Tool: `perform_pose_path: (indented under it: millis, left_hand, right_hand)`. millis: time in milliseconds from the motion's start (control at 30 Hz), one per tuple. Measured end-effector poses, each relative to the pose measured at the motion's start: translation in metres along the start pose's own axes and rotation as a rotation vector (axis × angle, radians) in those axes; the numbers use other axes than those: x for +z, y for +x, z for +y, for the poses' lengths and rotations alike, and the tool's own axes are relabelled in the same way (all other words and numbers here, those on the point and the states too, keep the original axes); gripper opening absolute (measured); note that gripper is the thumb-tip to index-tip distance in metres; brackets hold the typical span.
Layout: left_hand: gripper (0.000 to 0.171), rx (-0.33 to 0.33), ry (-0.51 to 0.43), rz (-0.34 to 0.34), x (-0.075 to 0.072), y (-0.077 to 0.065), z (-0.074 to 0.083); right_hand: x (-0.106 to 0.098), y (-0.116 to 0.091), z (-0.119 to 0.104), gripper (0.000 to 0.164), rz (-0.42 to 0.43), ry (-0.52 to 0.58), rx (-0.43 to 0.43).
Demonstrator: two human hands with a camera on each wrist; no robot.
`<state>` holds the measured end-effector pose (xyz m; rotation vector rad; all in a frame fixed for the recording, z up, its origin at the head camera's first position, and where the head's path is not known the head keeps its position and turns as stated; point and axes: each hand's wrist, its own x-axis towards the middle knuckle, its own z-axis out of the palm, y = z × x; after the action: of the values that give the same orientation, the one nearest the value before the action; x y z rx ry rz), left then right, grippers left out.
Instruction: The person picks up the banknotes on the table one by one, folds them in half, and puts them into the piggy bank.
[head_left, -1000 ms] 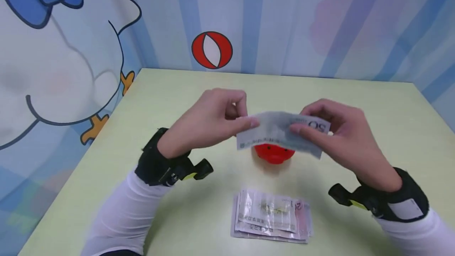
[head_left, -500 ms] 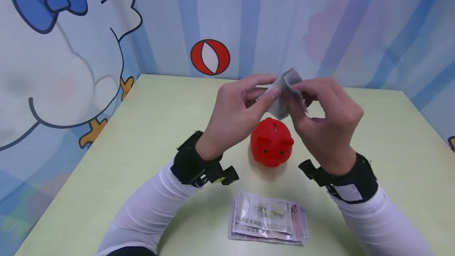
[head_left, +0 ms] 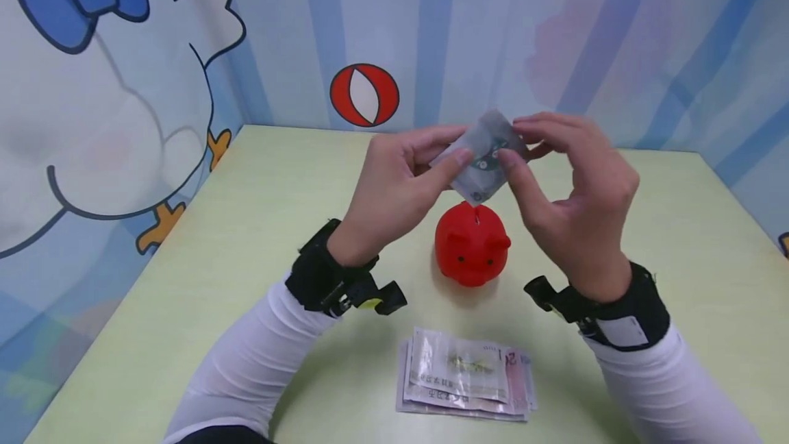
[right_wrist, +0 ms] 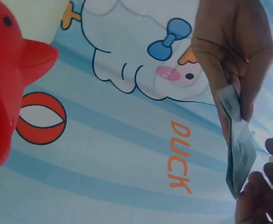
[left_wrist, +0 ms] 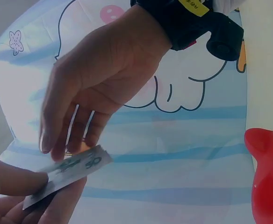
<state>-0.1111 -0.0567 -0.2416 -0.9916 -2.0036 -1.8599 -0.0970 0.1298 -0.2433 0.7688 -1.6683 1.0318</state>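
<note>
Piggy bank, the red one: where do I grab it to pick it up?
Probably around the widest part of the red piggy bank's body, from both sides at once. It stands upright and round, its flanks uncovered. I'd avoid the small ears and the slot on top.

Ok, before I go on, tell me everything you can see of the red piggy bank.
The red piggy bank is round-bodied, with a smooth surface that looks like plastic. It has two small black eyes, ears sticking out at the sides and a narrow slot in its top. It stands upright on the pale table, beyond the stack of banknotes, face toward the person. Neither the left hand nor the right hand touches it, and its underside is hidden.
</note>
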Motion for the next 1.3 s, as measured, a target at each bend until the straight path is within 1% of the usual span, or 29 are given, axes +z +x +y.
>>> perform_pose_path:
  millis: [67,167,233,300,367,433,467,533,600,700,767,833,900,967,1067,1133,1233,1300]
  left_hand:
    - [0.034,-0.01,-0.024,-0.037,-0.001,0.001,0.002]
    - [0.034,-0.037,-0.053,-0.082,-0.002,0.0,0.003]
    - [0.034,-0.054,-0.088,-0.098,-0.003,0.0,0.004]
    - [0.033,-0.068,-0.122,-0.101,-0.003,0.0,0.003]
    - [0.033,-0.08,-0.153,-0.094,-0.003,0.0,0.003]
    - [0.032,-0.086,-0.165,-0.077,-0.003,-0.001,0.002]
    - [0.032,-0.086,-0.167,-0.069,-0.003,-0.001,0.002]
    - [0.032,-0.086,-0.161,-0.055,-0.003,-0.001,0.001]
    - [0.031,-0.083,-0.148,-0.049,-0.003,-0.001,0.0]
    - [0.03,-0.07,-0.141,-0.067,-0.004,-0.001,0.001]
    - [0.029,-0.065,-0.138,-0.083,-0.004,0.0,0.003]
    - [0.029,-0.055,-0.132,-0.099,-0.003,-0.001,0.004]
    - [0.029,-0.049,-0.113,-0.108,-0.003,-0.001,0.004]
    - [0.029,-0.045,-0.101,-0.12,-0.002,-0.002,0.004]
    - [0.028,-0.036,-0.093,-0.141,-0.002,-0.003,0.004]
    - [0.027,-0.027,-0.098,-0.15,-0.002,-0.003,0.004]
    - [0.028,-0.024,-0.1,-0.154,-0.002,-0.003,0.005]
    - [0.028,-0.036,-0.104,-0.152,-0.002,-0.003,0.006]
  right_hand:
    - [-0.006,0.003,0.0,0.03,-0.021,0.083,0.076]
    - [-0.015,0.005,0.0,0.019,-0.08,0.197,0.202]
    - [-0.02,0.005,-0.001,0.017,-0.104,0.191,0.281]
    - [-0.023,0.004,-0.002,0.016,-0.113,0.148,0.338]
    - [-0.025,0.004,-0.001,0.017,-0.108,0.125,0.367]
    - [-0.025,0.004,-0.001,0.017,-0.1,0.163,0.368]
    - [-0.025,0.004,-0.001,0.017,-0.098,0.2,0.361]
    - [-0.025,0.004,-0.001,0.015,-0.101,0.314,0.348]
    - [-0.026,0.005,-0.001,0.016,-0.11,0.423,0.353]
    - [-0.028,0.006,0.0,0.017,-0.157,0.51,0.425]
    - [-0.03,0.006,-0.001,0.018,-0.217,0.513,0.491]
    - [-0.032,0.006,-0.002,0.021,-0.296,0.487,0.542]
    - [-0.032,0.006,-0.005,0.024,-0.368,0.461,0.559]
    - [-0.03,0.006,-0.007,0.026,-0.409,0.429,0.552]
    - [-0.029,0.005,-0.01,0.027,-0.428,0.357,0.539]
    - [-0.028,0.005,-0.01,0.025,-0.427,0.338,0.537]
    - [-0.028,0.004,-0.009,0.022,-0.418,0.358,0.527]
    - [-0.029,0.004,-0.008,0.019,-0.407,0.384,0.523]
